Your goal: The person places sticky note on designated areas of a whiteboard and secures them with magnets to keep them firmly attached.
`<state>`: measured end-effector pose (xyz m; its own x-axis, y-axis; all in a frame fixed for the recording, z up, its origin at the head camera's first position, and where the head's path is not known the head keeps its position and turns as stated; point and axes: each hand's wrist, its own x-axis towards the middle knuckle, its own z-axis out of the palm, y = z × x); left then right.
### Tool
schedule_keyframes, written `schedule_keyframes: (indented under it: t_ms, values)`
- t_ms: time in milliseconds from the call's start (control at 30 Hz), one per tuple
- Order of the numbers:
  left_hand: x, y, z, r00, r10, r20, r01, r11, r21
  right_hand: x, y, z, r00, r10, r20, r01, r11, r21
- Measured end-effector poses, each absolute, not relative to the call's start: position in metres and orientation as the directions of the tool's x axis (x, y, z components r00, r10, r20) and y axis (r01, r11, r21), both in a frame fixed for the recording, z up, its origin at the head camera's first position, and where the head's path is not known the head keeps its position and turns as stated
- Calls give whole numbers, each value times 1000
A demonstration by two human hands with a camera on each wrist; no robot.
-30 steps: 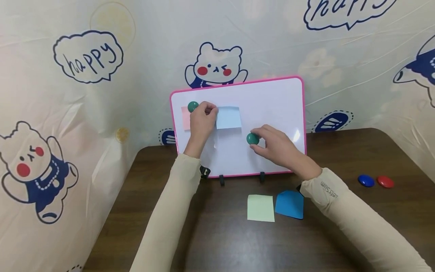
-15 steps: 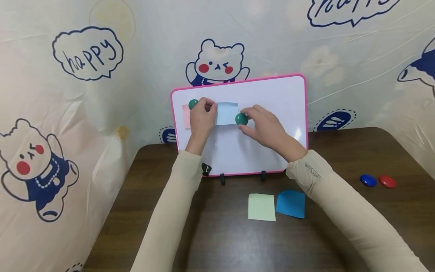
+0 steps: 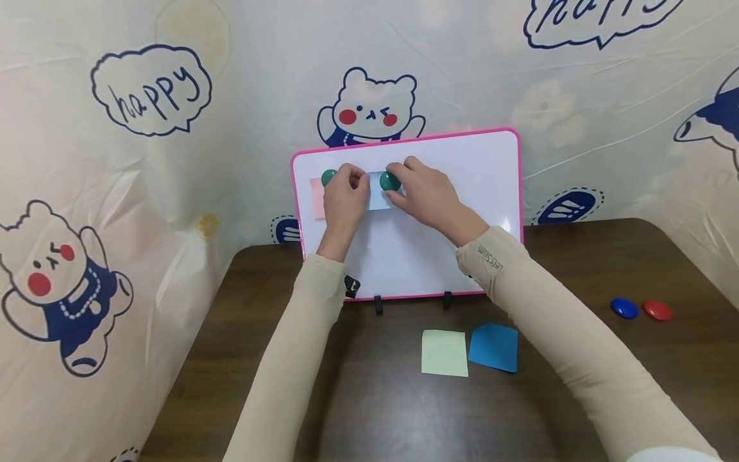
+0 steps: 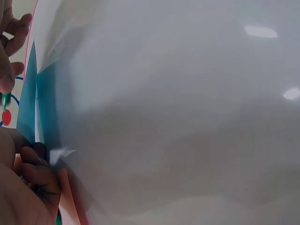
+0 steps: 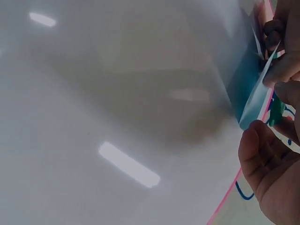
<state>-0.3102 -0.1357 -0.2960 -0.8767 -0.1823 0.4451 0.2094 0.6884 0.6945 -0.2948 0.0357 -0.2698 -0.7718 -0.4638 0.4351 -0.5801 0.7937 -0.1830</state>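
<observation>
round green magnet [image 3: 389,181]: pinched | pale-blue note [image 3: 377,196]: behind it, before whiteboard [image 3: 427,253]

Up goes the right hand [image 3: 430,196], carrying the green magnet [image 3: 390,181] from the lower half of the whiteboard [image 3: 404,256], past the pale-blue note's [image 3: 377,194] lower right corner, nearer the board's top and left edges, and now it's in front of the note's upper part!

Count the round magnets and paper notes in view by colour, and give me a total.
Green magnets: 2
Blue magnet: 1
Red magnet: 1
Pink note: 1
Light blue note: 1
Pale green note: 1
Dark blue note: 1
Total: 8
</observation>
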Motion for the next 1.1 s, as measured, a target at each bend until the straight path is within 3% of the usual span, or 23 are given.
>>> schedule_keyframes:
  t_ms: [667,1100]
  values:
    - [-312,-131,-303,-866,-160,474,241,697,675,-313,23,-276,-821,-418,390,-519,831,-201]
    - [-310,-137,-302,-860,-179,478,267,640,720,-319,19,-283,-783,-402,475,-551,803,-228]
